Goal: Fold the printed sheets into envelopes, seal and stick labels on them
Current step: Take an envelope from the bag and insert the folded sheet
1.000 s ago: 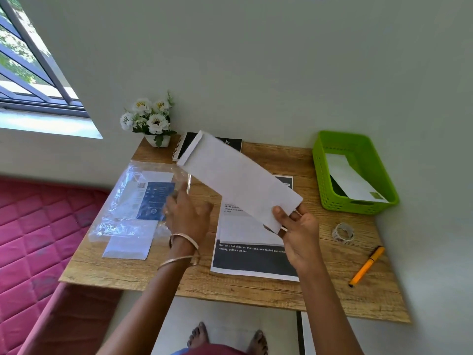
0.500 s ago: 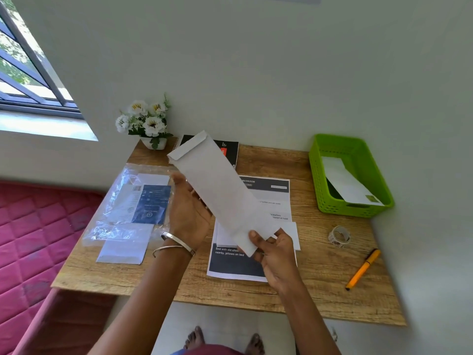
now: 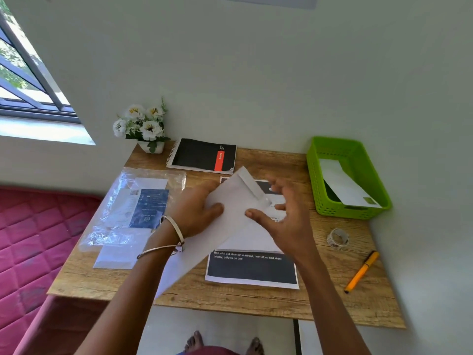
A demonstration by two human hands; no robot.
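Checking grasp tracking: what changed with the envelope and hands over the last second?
The envelope swung round and came down, flap end now up-right; the left hand took hold at its middle. The right hand let go of the end, fingers spread, thumb still touching. Printed sheet, basket, pen unmoved.

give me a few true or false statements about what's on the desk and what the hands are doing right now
1. The left hand grips the white envelope. True.
2. The green basket is empty. False: a white envelope lies inside it.
3. The orange pen lies on the desk, right of the printed sheet. True.
4. The black notebook lies open. False: it is closed.
5. The tape roll sits in the basket. False: it is on the desk, near the pen.
6. The right hand has its fingers spread. True.
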